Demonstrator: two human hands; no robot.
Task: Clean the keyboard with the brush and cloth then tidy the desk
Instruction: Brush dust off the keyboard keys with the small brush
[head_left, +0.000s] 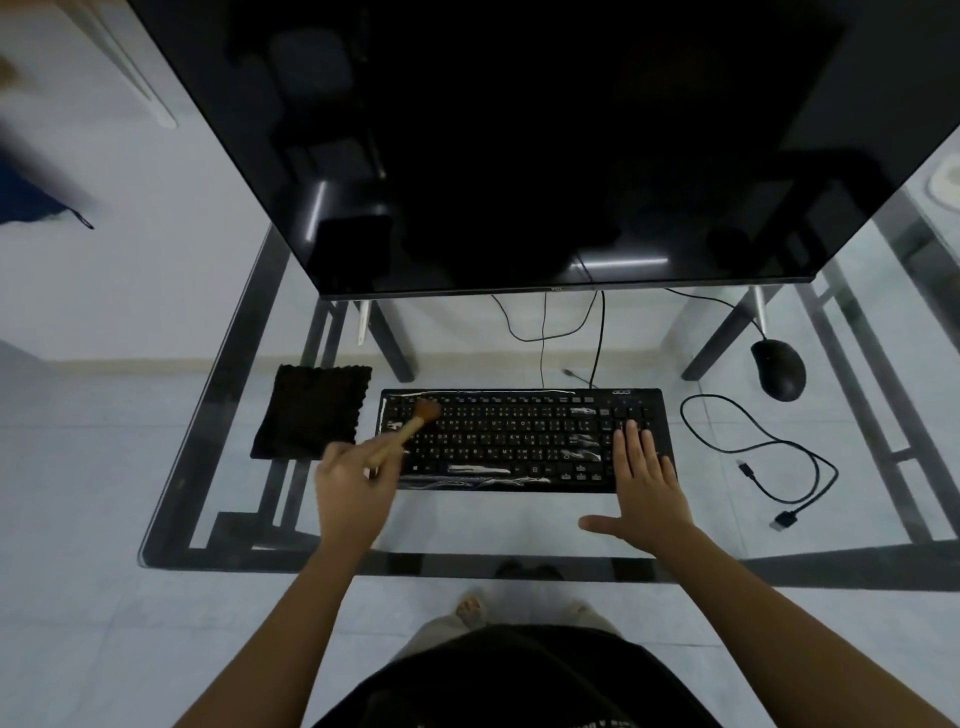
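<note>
A black keyboard (519, 436) with a shiny plastic cover lies on the glass desk (467, 525) in front of me. My left hand (353, 493) holds a small wooden-handled brush (410, 426) whose brown bristles rest on the keyboard's upper left keys. My right hand (644, 483) lies flat, fingers spread, on the keyboard's right end, covering the number pad. A dark folded cloth (311, 410) sits on the glass just left of the keyboard, untouched.
A large dark monitor (519, 156) stands behind the keyboard with cables (545, 322) hanging below it. A black mouse (779, 369) lies at the far right. A loose coiled black cable (769, 462) lies right of the keyboard.
</note>
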